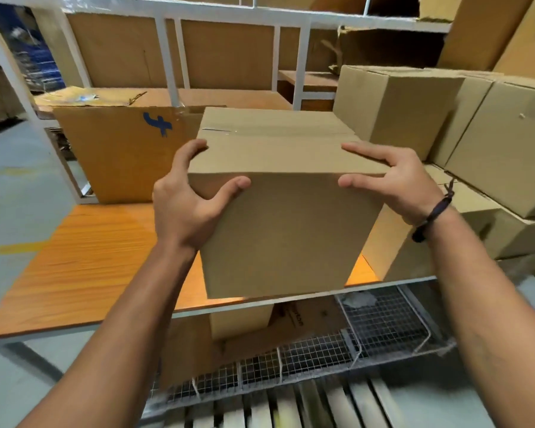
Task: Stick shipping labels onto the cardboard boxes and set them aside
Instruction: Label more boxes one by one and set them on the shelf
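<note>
In the middle of the frame a person holds a plain brown closed cardboard box over the near edge of an orange wood-grain tabletop. The left hand clamps its near left corner, thumb on the front face and fingers curled over the top. The right hand grips the right corner, fingers spread across the top.

I see no shipping label on the faces that show, so this looks like the fetching step: the box needs setting flat on the table, top up, before a label goes on. No labels are in view.

At the right edge stands a stack of closed tan cartons, contents hidden. Left of centre an open brown carton with a blue mark leans by the white metal rack; I cannot see inside.
</note>
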A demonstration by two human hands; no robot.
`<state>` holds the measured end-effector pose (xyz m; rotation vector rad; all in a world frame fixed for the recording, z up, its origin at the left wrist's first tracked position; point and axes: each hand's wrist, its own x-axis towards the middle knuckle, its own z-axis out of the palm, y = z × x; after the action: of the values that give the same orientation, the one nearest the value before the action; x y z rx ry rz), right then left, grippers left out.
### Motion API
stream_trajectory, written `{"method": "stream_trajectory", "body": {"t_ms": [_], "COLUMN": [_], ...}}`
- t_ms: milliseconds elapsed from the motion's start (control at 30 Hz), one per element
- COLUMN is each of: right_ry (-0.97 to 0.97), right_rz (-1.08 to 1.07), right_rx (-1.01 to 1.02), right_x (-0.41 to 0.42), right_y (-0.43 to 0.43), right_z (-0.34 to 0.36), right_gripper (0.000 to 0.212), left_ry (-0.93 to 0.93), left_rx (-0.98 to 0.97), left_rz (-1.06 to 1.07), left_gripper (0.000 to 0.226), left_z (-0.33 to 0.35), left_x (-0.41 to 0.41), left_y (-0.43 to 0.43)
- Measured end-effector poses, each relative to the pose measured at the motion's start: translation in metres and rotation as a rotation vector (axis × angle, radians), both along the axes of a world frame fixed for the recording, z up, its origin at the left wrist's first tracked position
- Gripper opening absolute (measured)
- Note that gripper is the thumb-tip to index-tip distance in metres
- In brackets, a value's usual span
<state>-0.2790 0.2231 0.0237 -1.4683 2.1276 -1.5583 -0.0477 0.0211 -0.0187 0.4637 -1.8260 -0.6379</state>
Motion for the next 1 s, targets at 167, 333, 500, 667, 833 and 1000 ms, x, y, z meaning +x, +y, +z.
{"method": "stream_trajectory", "body": {"t_ms": [167, 333, 500, 667, 833, 1000], "right_ry": [-0.049, 0.052, 0.077, 0.030, 0.048, 0.099], "right_rz": [-0.100, -0.273, -0.429, -0.483, -0.519, -0.515], "right_rx": [-0.100, -0.191, -0.335, -0.352, -0.369, -0.298], "right_x": [-0.047, -0.087, -0.134, -0.187, -0.257, -0.315], "right_y": [0.047, 0.083, 0.119, 0.148, 0.163, 0.172], "right_z": [0.034, 0.059, 0.072, 0.068, 0.055, 0.046], "right_gripper": [0.077, 0.058, 0.044, 0.037, 0.043, 0.050], "left_ry": [0.004, 0.071, 0.068, 0.052, 0.014, -0.039], "left_rx": [-0.026, -0.008, -0.051, -0.101, -0.124, -0.113], "left_rz": [-0.036, -0.139, -0.276, -0.348, -0.361, -0.302], "left_gripper": [0.083, 0.076, 0.069, 0.076, 0.073, 0.074], "left_z": [0.040, 0.065, 0.072, 0.071, 0.070, 0.061], "left_x": [-0.069, -0.137, -0.208, -0.272, -0.334, -0.387], "left_y": [0.039, 0.057, 0.082, 0.101, 0.112, 0.126]}}
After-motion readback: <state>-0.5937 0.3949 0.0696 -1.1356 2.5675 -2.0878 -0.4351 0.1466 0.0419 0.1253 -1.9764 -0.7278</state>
